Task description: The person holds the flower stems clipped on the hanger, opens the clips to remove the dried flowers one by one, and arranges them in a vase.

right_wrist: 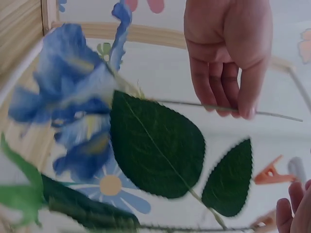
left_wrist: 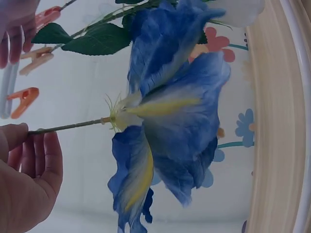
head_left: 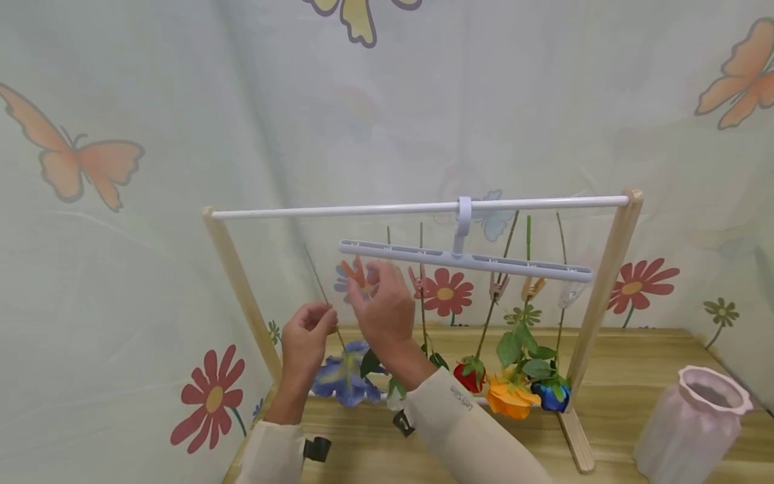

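Note:
My left hand [head_left: 308, 333] pinches the thin stem of a blue artificial flower [left_wrist: 170, 111] with yellow streaks. The bloom hangs down; the stem slants up to the left. Above and to the right, my right hand [head_left: 387, 309] is raised, its fingers apart and loosely bent, beside an orange clip [left_wrist: 24, 102]. No object shows in its grasp. The clip hangs from the left end of a pale hanger [head_left: 423, 256], hooked over a white rod [head_left: 363, 210]. In the right wrist view only the fingertips of the right hand [right_wrist: 294, 211] show.
Other clips hold stems upside down: a red rose [head_left: 469, 375], an orange flower [head_left: 510, 398] and a blue rose [head_left: 553, 395] among them. A wooden-legged rack [head_left: 605, 296] stands on the wood-grain table [head_left: 635, 349]. At right is a pale pink vase [head_left: 689, 430].

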Motion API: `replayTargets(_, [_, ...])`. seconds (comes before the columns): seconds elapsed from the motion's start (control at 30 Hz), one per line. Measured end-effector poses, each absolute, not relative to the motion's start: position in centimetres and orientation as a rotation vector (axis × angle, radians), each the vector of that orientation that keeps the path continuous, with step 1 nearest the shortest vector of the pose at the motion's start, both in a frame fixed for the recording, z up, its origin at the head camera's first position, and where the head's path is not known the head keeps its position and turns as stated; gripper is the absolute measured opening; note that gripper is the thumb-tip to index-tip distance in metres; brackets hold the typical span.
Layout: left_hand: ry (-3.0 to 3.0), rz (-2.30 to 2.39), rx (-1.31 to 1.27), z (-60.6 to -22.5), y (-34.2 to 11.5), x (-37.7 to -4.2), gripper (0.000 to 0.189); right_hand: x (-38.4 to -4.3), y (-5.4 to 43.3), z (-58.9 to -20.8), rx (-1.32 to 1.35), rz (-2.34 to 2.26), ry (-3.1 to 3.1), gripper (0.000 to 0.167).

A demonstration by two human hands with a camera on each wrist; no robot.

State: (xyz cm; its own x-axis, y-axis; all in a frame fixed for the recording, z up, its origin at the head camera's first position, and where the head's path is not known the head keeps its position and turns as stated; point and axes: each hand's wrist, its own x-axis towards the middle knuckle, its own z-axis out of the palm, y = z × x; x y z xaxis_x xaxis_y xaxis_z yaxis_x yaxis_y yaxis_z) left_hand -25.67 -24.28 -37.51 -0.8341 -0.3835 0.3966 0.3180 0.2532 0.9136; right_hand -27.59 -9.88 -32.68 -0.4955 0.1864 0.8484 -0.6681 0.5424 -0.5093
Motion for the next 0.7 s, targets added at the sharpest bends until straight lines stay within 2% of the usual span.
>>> replayTargets(0.43, [-2.142, -1.072, -0.023, -35.1, -22.4, -23.5, 0.014, -26.5, -4.0, -32.3, 0.572, 1.031, -1.794, 0.024])
replayTargets(0.7, [-2.167, -0.687, -0.294, -34.0, -20.6, -22.8, 0.01, -25.8, -1.2, -32.2, 0.728, 0.802, -1.716, 0.025])
